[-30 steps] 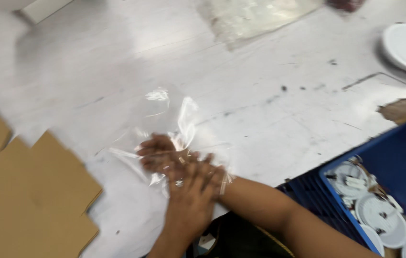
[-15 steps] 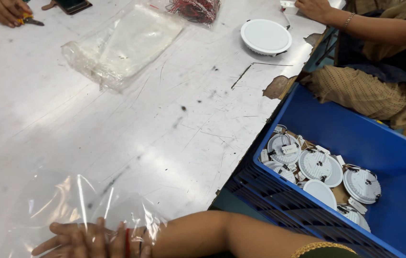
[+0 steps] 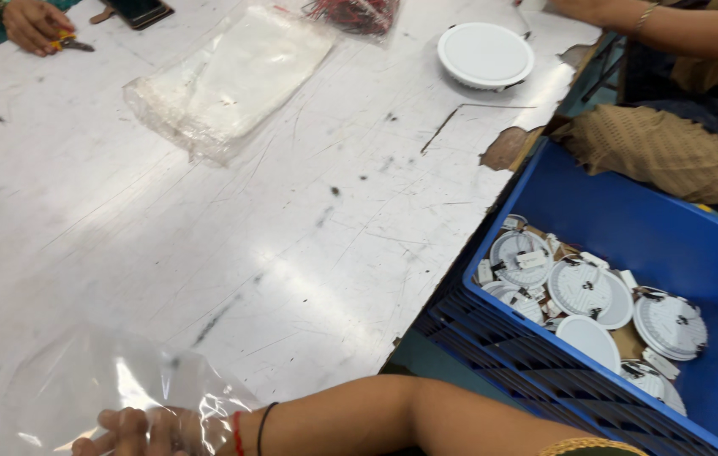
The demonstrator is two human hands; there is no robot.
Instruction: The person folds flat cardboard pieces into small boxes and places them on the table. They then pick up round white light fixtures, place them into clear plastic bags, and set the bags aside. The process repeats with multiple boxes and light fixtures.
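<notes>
Resting flat, fingers spread open, on clear bag (image 3: 122, 380) at table (image 3: 249, 228) edge: one hand (image 3: 144, 431); which hand unclear. Blue crate (image 3: 629, 253) of round lamps (image 3: 583, 287) alongside.

A scratched white table (image 3: 308, 211) is bearing a clear plastic bag (image 3: 122, 380), stacked bags (image 3: 232, 76), a round light panel (image 3: 485, 55) and a phone (image 3: 138, 11).

A clear plastic bag (image 3: 122, 384) lies near; a bag stack (image 3: 232, 80) and dark phone screen (image 3: 138, 10) far.

The clear plastic bag (image 3: 114, 388) veils the hands (image 3: 148, 431), which the bottom edge cuts off.
</notes>
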